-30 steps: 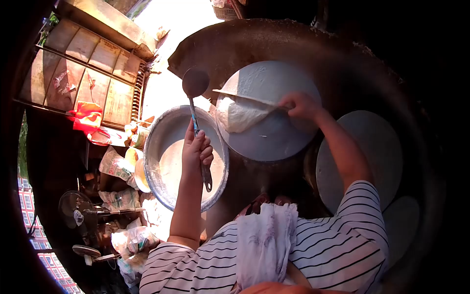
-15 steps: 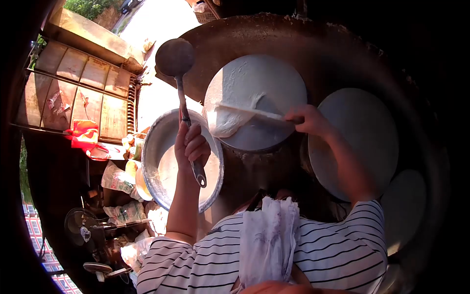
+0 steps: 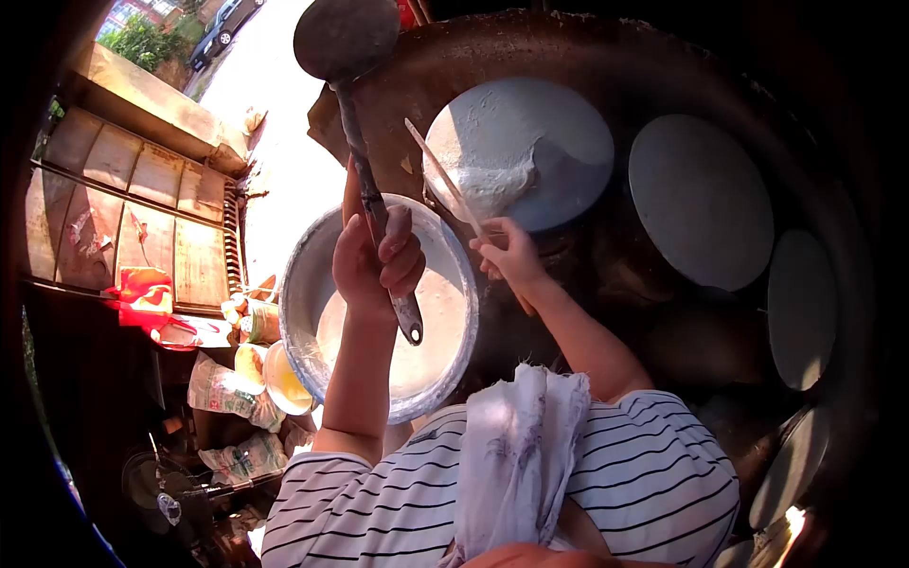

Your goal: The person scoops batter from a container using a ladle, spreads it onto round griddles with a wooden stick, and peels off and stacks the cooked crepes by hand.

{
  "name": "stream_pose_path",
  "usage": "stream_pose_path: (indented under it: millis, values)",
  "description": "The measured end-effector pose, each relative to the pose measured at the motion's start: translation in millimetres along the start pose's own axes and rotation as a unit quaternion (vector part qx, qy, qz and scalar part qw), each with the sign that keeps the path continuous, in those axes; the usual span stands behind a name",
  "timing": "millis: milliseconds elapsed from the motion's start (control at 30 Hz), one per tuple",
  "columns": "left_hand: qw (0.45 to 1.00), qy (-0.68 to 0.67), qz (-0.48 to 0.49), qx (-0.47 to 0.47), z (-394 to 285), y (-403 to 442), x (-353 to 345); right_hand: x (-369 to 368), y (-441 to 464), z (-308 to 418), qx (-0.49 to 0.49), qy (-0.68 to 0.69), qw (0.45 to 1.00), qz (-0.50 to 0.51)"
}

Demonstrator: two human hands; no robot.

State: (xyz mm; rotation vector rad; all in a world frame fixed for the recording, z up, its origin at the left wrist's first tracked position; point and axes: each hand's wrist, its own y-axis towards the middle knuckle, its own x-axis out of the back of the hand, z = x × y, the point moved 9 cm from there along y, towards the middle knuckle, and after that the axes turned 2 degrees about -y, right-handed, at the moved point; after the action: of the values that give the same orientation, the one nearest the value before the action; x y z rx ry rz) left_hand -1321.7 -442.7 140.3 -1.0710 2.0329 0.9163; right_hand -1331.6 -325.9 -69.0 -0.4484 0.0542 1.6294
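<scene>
My left hand (image 3: 379, 270) is closed around the dark handle of a ladle (image 3: 346, 40), held up with its round bowl at the top of the view. Between the fingers of my right hand (image 3: 511, 254) is a thin wooden spreader (image 3: 441, 177), slanting up to the left past the near-left edge of a round griddle plate (image 3: 578, 189). Whether it touches the plate I cannot tell. Pale batter (image 3: 478, 137) covers much of that plate, thicker toward the near side. Below my left hand stands a basin (image 3: 461, 364) with more pale batter (image 3: 431, 355) inside.
More round plates (image 3: 701, 204), (image 3: 801, 308) lie to the right, on a large dark round base (image 3: 663, 47). At the left are a slatted panel rack (image 3: 166, 232), a red bag (image 3: 144, 295), sacks (image 3: 227, 388), a yellowish tub (image 3: 287, 379) and a fan (image 3: 151, 478).
My right hand has moved left and off the plate, and the spreader has swung from nearly level to steep. The ladle is higher. The right-hand plates sit higher in view; the left background sits lower.
</scene>
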Motion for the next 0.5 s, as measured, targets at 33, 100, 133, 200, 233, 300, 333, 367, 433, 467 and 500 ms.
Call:
stream_pose_path:
  millis: [33, 100, 133, 200, 233, 300, 333, 367, 433, 467, 500]
  values:
    - [1.000, 0.026, -0.002, -0.005, -8.3, -11.9, -4.4, -35.1, 25.9, -22.1, 0.017, 0.005, 1.000, -0.001]
    - [0.998, 0.052, -0.003, -0.024, -28.2, -40.8, 0.9, -75.6, 52.7, -67.7, 0.024, 0.080, 0.993, -0.079]
    - [0.995, 0.097, -0.003, -0.035, -40.3, -52.6, 3.8, -81.4, 50.0, -79.7, 0.009, 0.110, 0.986, -0.122]
    - [0.987, 0.150, -0.045, -0.038, -62.4, -76.0, 10.1, -85.2, 23.0, -90.1, -0.002, 0.159, 0.970, -0.182]
    - [0.986, 0.154, -0.059, -0.027, -72.1, -83.0, 8.8, -80.0, 3.9, -83.3, 0.011, 0.184, 0.961, -0.208]
    - [0.986, 0.149, -0.069, -0.017, -85.4, -90.0, 2.5, -57.5, -16.9, -85.3, 0.029, 0.129, 0.952, -0.277]
    - [0.987, 0.146, -0.059, -0.020, -89.0, -92.4, 2.7, -45.6, -22.2, -84.4, 0.028, 0.121, 0.945, -0.303]
    - [0.989, 0.141, -0.048, -0.026, -90.0, -94.5, 4.3, -34.1, -25.6, -79.7, 0.030, 0.112, 0.938, -0.328]
    - [0.986, 0.155, -0.049, -0.040, -90.4, -95.4, 9.4, -13.2, -21.4, -71.2, 0.014, 0.150, 0.919, -0.364]
    - [0.981, 0.176, -0.069, -0.041, -92.8, -103.5, 13.2, -5.4, -17.3, -61.6, 0.023, 0.172, 0.914, -0.367]
    - [0.976, 0.195, -0.085, -0.047, -92.6, -103.5, 15.2, 3.7, -10.6, -56.5, 0.010, 0.186, 0.902, -0.389]
